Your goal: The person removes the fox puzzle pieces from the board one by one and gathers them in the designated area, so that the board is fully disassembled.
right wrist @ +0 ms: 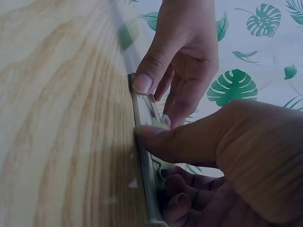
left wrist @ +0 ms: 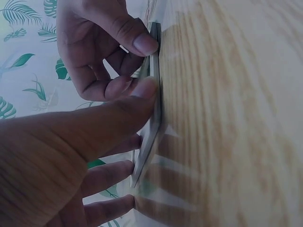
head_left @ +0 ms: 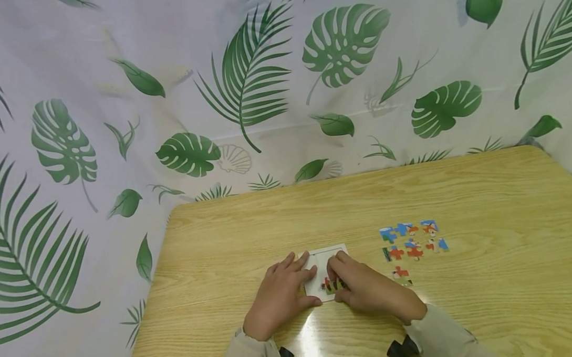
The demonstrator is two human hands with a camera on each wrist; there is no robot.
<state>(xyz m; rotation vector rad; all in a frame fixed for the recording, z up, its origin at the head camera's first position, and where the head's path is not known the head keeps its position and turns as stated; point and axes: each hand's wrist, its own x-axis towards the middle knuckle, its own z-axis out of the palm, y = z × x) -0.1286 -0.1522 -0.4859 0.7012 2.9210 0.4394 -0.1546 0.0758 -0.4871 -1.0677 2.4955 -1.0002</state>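
Observation:
A small white puzzle tray (head_left: pixel 329 249) lies on the table in front of me, with a few coloured jigsaw pieces (head_left: pixel 328 287) in its lower right part. My left hand (head_left: pixel 281 291) rests along the tray's left side, fingers spread, thumb at the near edge. Over the lower right of the tray my right hand (head_left: pixel 367 288) curls its fingers around a puzzle piece (right wrist: pixel 162 169), mostly hidden behind them. The right thumb (right wrist: pixel 154 132) touches the tray's near rim. In the left wrist view the tray (left wrist: pixel 150 125) shows edge-on between both hands.
Several loose jigsaw pieces (head_left: pixel 414 251) in blue, orange and green lie to the right of the tray, the closest one (head_left: pixel 400 272) near my right forearm. The wooden table (head_left: pixel 495 218) ends at a white cloth with green leaves (head_left: pixel 345 45).

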